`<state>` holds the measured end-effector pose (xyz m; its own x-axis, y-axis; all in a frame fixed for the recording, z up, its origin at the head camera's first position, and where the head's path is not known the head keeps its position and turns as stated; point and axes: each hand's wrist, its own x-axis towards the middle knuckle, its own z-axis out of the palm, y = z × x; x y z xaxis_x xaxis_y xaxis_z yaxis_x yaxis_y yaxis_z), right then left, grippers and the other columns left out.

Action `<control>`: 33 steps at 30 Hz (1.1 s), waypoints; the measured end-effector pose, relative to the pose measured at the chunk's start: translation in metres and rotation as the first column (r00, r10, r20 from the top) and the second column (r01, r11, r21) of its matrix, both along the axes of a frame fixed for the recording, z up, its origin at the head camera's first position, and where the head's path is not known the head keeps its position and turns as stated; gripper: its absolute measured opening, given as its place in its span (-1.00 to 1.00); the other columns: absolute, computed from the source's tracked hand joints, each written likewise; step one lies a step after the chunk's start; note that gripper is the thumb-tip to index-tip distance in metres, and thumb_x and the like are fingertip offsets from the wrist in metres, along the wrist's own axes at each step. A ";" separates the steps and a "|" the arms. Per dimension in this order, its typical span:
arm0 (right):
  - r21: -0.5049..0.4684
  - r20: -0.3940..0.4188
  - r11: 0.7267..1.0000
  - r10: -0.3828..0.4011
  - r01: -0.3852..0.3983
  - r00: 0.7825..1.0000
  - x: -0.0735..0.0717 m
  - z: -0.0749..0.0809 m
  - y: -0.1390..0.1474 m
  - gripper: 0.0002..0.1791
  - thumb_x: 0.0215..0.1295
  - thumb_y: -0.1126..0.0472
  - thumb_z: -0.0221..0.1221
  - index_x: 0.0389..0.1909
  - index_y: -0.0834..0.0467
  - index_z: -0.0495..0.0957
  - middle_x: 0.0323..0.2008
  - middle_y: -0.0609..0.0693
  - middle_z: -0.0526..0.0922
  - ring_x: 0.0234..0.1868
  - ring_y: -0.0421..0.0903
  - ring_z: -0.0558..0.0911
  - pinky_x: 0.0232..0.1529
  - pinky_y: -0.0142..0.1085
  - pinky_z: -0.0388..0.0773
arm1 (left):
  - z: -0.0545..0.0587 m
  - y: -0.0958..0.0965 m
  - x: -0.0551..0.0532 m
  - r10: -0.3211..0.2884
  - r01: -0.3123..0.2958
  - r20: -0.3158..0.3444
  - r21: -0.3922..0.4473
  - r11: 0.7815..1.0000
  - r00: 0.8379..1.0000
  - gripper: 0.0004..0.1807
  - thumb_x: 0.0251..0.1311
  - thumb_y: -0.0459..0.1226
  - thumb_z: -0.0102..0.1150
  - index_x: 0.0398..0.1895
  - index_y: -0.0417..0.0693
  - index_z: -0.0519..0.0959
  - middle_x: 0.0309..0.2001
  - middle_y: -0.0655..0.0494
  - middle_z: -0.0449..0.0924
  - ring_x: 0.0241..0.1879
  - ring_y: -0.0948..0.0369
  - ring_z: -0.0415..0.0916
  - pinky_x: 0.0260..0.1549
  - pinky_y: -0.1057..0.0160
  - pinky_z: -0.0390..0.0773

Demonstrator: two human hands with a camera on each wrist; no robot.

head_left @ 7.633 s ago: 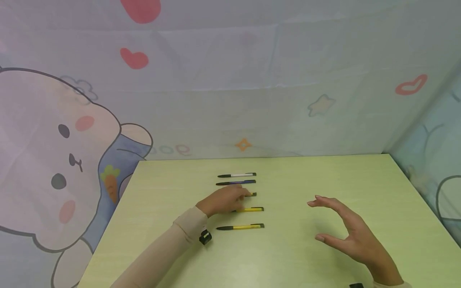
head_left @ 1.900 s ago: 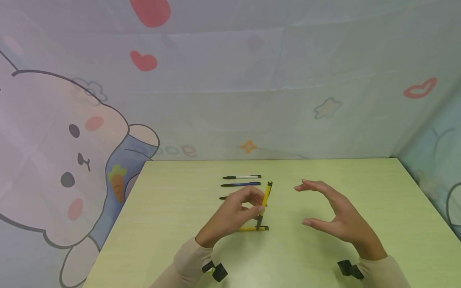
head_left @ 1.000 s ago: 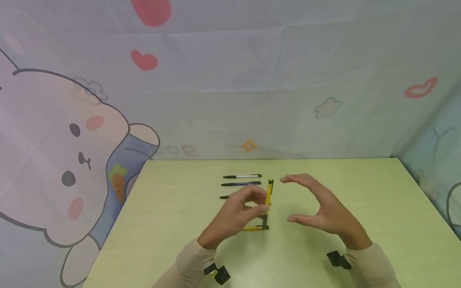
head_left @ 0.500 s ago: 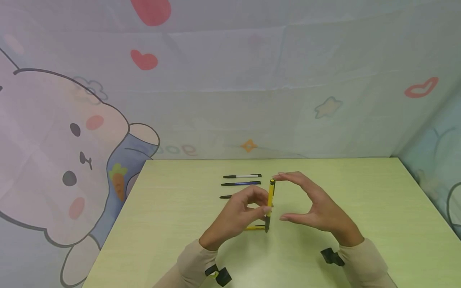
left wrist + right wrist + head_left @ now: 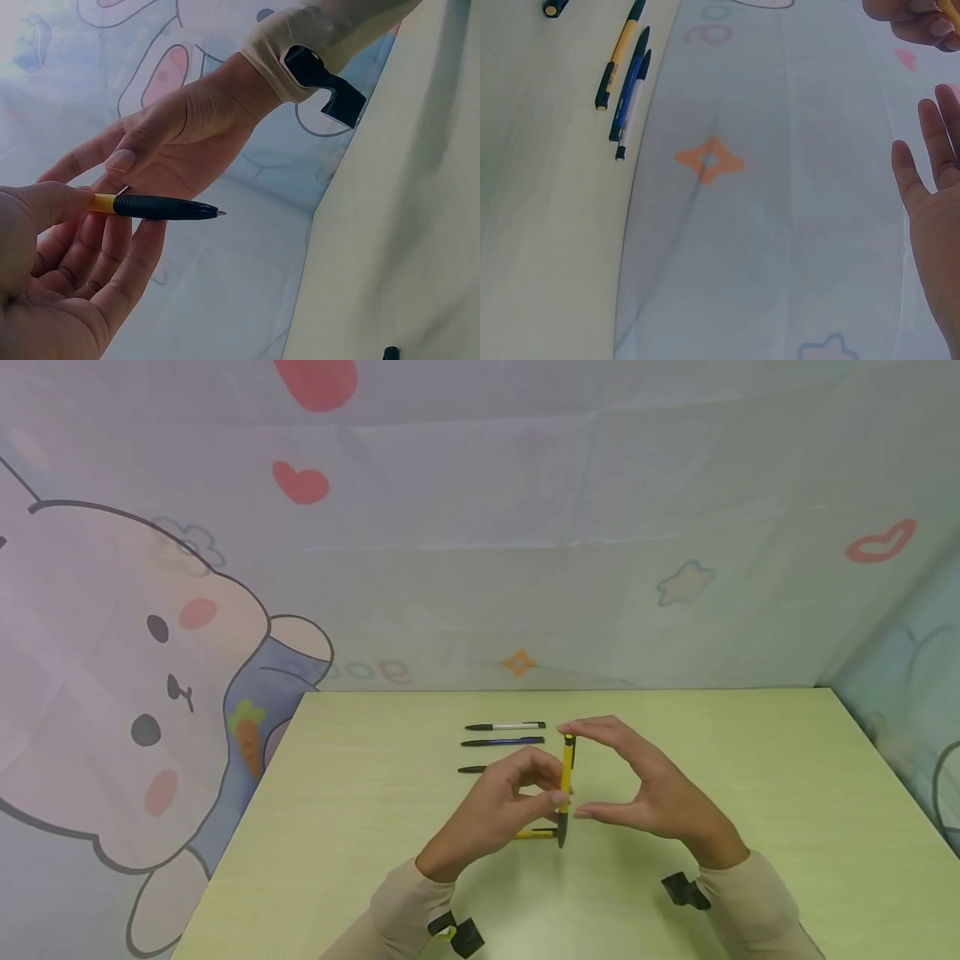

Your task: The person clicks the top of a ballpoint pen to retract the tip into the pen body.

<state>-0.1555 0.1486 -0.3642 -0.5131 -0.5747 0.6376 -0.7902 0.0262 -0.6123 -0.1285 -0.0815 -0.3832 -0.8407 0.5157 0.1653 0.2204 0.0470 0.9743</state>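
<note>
Between thumb and fingertips my left hand (image 5: 495, 810) pinches a yellow ballpoint pen (image 5: 566, 764), held upright above the table with its black grip down. In the left wrist view the metal nib shows at the end of the black grip (image 5: 165, 208). My right hand (image 5: 667, 789) is spread in a C shape just to the right of this pen, index finger near its top and thumb lower down. Whether its fingertips touch the pen I cannot tell. A second yellow pen (image 5: 536, 834) lies behind the held one, partly hidden by my left hand.
On the pale yellow table (image 5: 750, 777) lie a white pen (image 5: 506, 726), a blue pen (image 5: 502, 742) and another yellow pen (image 5: 617, 56), mostly covered by the left hand in the head view. A printed cloth (image 5: 450, 527) hangs behind the table's back edge.
The left hand was over the pens on the table, then lifted one yellow pen upright. Lately the pen has shifted slightly right, and the right hand has moved left, close to it.
</note>
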 end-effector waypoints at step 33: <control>-0.006 0.004 1.000 0.015 -0.015 1.000 0.002 0.000 -0.004 -0.02 -0.18 0.57 0.52 0.36 0.39 0.28 0.25 0.22 0.50 0.35 -0.12 0.42 0.42 -0.39 0.25 | 0.006 0.006 0.000 0.003 -0.005 0.031 0.076 0.997 1.000 -0.82 0.40 -0.38 0.21 0.00 -0.22 0.55 -0.09 -0.13 0.58 -0.09 0.15 0.64 -0.20 0.00 0.75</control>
